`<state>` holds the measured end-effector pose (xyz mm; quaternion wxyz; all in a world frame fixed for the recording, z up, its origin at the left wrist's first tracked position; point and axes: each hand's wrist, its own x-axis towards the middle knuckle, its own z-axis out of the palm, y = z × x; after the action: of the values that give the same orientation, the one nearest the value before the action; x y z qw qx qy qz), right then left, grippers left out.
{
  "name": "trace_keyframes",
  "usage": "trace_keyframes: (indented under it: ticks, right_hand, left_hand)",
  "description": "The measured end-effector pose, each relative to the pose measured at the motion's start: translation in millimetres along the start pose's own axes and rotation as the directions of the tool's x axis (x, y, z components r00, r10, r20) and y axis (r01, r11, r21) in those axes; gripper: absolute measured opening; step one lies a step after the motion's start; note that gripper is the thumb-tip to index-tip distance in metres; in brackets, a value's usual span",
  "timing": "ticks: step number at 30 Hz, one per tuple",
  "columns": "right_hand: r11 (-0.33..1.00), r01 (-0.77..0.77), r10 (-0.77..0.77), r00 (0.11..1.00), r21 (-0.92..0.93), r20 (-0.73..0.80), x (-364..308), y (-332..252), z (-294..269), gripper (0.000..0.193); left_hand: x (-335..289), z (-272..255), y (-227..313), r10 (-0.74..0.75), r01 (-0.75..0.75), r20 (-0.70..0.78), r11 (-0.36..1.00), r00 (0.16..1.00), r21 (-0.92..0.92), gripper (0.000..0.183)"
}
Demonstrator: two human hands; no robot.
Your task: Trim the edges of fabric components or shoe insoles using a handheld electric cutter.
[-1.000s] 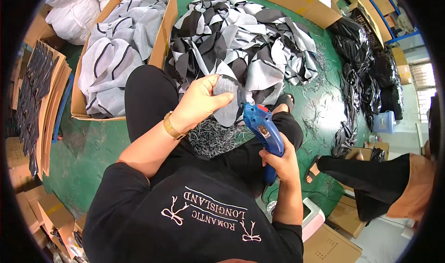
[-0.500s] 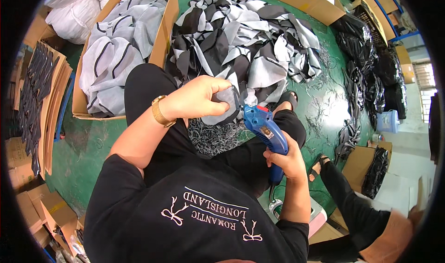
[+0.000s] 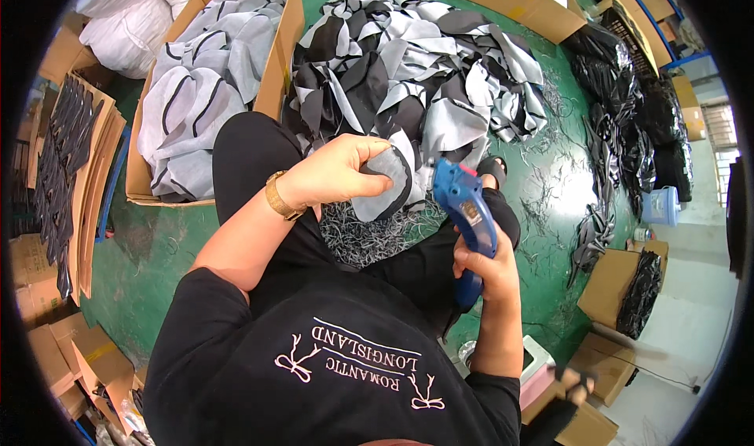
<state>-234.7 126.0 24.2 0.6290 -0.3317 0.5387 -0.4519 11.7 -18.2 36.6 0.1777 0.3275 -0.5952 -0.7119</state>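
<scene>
In my left hand (image 3: 342,175) a grey fabric piece (image 3: 381,193) with a black curved edge is pinched between thumb and fingers. It hangs between my knees. My right hand (image 3: 488,267) is wrapped round the handle of a blue electric fabric cutter (image 3: 463,196) with a red button. The cutter's head points up and away from me, just right of the fabric and apart from it. Below the fabric, thin thread-like trimmings (image 3: 353,238) lie heaped on the floor. Beyond my hands spreads a pile of grey and black fabric pieces (image 3: 459,120).
A cardboard box (image 3: 287,53) filled with grey pieces (image 3: 192,100) stands at the far left. Stacked cardboard sheets (image 3: 86,195) lean nearer the left edge. Black plastic bundles (image 3: 628,93) and a blue bucket (image 3: 661,206) line the right. Another person's foot (image 3: 577,387) shows at lower right.
The cutter has moved right, away from the fabric piece, which more plainly shows its black edge. The other person's leg has moved down toward the lower right edge.
</scene>
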Motion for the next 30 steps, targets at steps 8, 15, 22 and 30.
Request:
trace_keyframes:
  ticks: [8,15,22,30]
  right_hand:
    - [0.974,-0.146,0.15,0.989,-0.173,0.014,-17.3,12.4,-8.3,0.043]
    - [0.992,-0.081,0.085,0.995,-0.094,0.048,-3.1,8.7,-0.4,0.042]
    - [0.985,0.165,-0.17,0.979,-0.053,-0.116,28.8,-10.9,28.5,0.047]
    - [0.932,0.245,-0.297,0.939,-0.268,-0.172,20.1,4.4,28.4,0.051]
  left_hand:
    - [-1.8,2.2,-1.7,0.008,-0.005,-0.027,0.995,1.0,0.1,0.012]
    - [1.5,-0.5,-8.5,0.002,-0.024,0.12,0.983,0.993,0.18,0.013]
    - [-3.5,22.6,-32.3,0.175,-0.173,0.0,0.972,0.985,0.158,0.022]
    - [17.0,88.4,-64.0,0.057,-0.088,-0.069,0.469,0.996,-0.879,0.027]
